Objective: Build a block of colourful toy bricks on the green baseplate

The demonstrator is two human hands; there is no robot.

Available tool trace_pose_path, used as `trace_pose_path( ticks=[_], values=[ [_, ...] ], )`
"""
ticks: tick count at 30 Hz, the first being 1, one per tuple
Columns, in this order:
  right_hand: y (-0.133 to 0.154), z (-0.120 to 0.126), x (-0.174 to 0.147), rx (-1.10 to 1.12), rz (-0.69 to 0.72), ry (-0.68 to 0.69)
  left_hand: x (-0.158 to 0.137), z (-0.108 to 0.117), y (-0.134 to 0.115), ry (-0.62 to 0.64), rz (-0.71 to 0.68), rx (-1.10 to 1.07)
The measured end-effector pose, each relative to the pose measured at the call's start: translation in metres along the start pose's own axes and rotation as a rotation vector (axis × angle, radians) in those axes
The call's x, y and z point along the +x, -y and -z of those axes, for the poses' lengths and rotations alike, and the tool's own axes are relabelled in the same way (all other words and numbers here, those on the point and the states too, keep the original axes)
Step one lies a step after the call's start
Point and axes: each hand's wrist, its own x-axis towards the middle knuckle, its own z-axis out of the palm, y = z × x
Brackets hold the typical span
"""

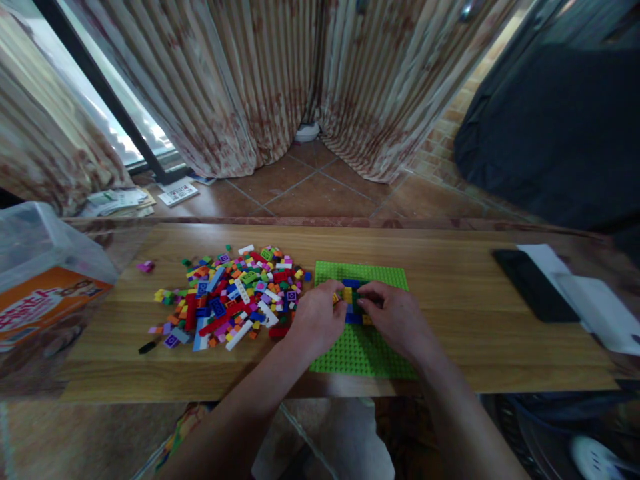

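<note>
A green studded baseplate point(365, 353) lies on the table, with a small build of blue, yellow and dark green bricks on it. From the left, my left hand point(316, 319) reaches in, its thumb and index finger closed around a small yellow brick point(337, 298). My right hand point(395, 317) comes from the other side, fingertips pinched at a dark green brick point(357, 303) in the build. A blue brick point(354, 319) shows at the build's near edge, and another blue brick point(351, 283) at the far edge. My fingers hide part of the build.
A spread pile of mixed toy bricks point(235, 293) covers the table's left part. Beyond it stands a clear plastic tub point(47, 240) with an orange label. At the right lie a black tablet-like slab point(533, 283) and white sheets point(600, 310). Curtains point(280, 80) hang behind the wooden table point(465, 347).
</note>
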Motion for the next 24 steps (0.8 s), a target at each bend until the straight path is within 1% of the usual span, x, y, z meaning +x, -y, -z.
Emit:
trace_pose_path(
  ticks=[6,12,17,24],
  values=[
    [-0.0016,-0.0003,0.0003,0.022,0.001,0.009,0.0003,0.0011,-0.0019,-0.007,-0.011,0.015],
    [-0.0031,0.0006,-0.0005,0.065,-0.014,0.025,-0.0003,0.0006,0.0,0.015,0.005,0.023],
    [-0.0042,0.0026,0.0003,0.115,-0.012,0.047,-0.0014,0.0017,0.0008,0.042,-0.005,-0.016],
    [-0.0034,0.0047,0.003,0.053,0.023,0.068,-0.0058,0.0065,-0.0016,0.084,-0.012,-0.017]
  ],
)
